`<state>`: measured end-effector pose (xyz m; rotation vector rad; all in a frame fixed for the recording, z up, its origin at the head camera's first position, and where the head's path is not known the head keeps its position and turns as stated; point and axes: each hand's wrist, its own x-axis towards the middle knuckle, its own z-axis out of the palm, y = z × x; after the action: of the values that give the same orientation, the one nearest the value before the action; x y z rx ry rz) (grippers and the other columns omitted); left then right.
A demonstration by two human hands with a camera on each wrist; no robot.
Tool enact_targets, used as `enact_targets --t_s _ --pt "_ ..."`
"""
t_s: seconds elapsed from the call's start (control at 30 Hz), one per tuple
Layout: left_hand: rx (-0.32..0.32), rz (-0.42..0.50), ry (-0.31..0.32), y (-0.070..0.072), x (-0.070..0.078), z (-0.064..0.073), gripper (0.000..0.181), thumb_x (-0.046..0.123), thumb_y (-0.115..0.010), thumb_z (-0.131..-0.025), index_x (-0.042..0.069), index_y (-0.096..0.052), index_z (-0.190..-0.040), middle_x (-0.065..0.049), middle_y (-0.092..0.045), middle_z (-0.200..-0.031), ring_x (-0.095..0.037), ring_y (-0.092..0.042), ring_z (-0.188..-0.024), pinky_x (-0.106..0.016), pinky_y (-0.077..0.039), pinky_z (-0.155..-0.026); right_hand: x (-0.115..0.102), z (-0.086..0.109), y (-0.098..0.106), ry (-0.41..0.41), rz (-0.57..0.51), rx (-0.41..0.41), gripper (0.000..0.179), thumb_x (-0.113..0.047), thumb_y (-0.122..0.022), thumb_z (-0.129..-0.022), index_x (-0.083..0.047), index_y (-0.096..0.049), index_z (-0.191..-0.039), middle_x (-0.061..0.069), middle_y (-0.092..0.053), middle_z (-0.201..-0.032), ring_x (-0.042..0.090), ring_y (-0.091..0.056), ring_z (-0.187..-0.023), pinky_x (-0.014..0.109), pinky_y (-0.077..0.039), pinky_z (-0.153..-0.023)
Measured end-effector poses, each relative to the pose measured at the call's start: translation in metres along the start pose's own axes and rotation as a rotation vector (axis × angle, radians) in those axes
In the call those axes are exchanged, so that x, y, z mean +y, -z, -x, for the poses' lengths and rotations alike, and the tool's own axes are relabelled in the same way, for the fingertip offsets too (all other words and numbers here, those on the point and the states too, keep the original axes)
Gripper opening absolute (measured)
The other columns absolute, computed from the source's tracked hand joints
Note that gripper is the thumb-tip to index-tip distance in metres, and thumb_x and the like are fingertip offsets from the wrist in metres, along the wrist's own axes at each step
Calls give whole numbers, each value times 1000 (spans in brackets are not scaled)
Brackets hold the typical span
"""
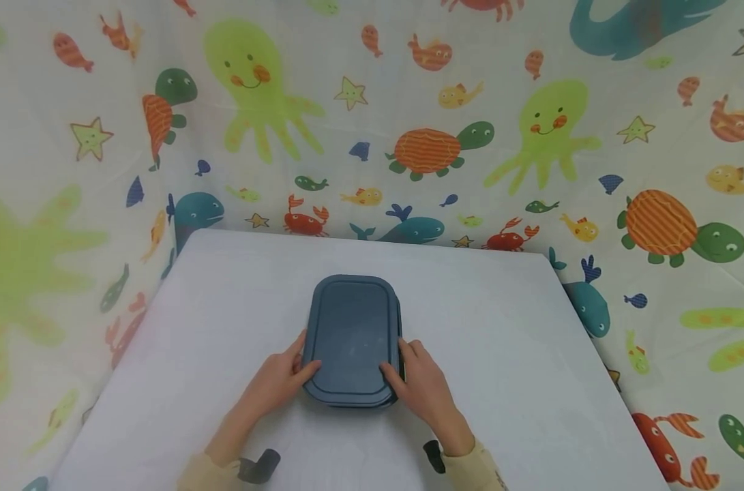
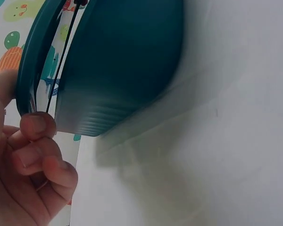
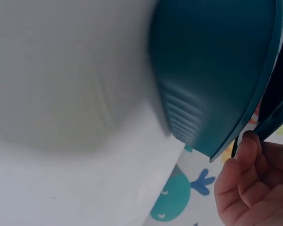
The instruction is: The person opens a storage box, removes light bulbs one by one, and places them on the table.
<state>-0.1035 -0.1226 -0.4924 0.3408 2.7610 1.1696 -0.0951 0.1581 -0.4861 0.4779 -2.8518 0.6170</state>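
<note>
A dark blue-green rectangular lid (image 1: 350,334) is held by both hands at its near end. My left hand (image 1: 278,380) pinches its left edge, thumb on top and fingers beneath. On the opposite edge my right hand (image 1: 423,383) grips in the same way. Under the lid stands a teal container (image 2: 125,61) with ribbed lower sides, resting on the table. Both wrist views show a gap between lid and container, with a thin dark strip (image 2: 65,59) inside it. The container's inside is hidden.
The white table (image 1: 482,354) extends around the container on all sides. Behind it and along its sides hangs a curtain (image 1: 359,61) printed with sea animals. Dark straps (image 1: 259,466) show near both wrists.
</note>
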Motion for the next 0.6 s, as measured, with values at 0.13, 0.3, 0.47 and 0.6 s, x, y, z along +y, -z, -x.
enact_targets --t_s 0.13,0.3,0.47,0.6 --pt "-6 1 7 5 -3 2 76 36 -63 -96 -6 -29 -150 9 -39 -56 -2 -30 -51 -22 -30 -49 -6 -4 0 21 5 -15 57 -34 -65 -95 11 -56 -129 13 -59 -102 15 -53 -78 29 -51 -67" --pt "7 8 15 14 -7 9 76 37 -63 -96 -7 -30 -149 8 -39 -57 -3 -30 -51 -22 -29 -49 -14 -8 -2 68 38 -18 58 -35 -66 -94 12 -57 -127 15 -60 -101 17 -53 -76 29 -52 -66" --pt "27 -2 7 22 -12 14 76 36 -64 -96 -7 -31 -148 8 -39 -56 -3 -30 -51 -22 -30 -49 -21 -12 -3 133 72 3 58 -35 -67 -92 12 -58 -125 12 -58 -94 15 -50 -69 26 -49 -60" --pt "34 -7 4 27 -18 18 76 37 -63 -96 -8 -31 -148 10 -36 -56 -2 -28 -50 -22 -29 -48 -28 -15 -5 163 80 14 56 -36 -69 -91 10 -60 -122 9 -56 -89 13 -47 -65 23 -46 -57"
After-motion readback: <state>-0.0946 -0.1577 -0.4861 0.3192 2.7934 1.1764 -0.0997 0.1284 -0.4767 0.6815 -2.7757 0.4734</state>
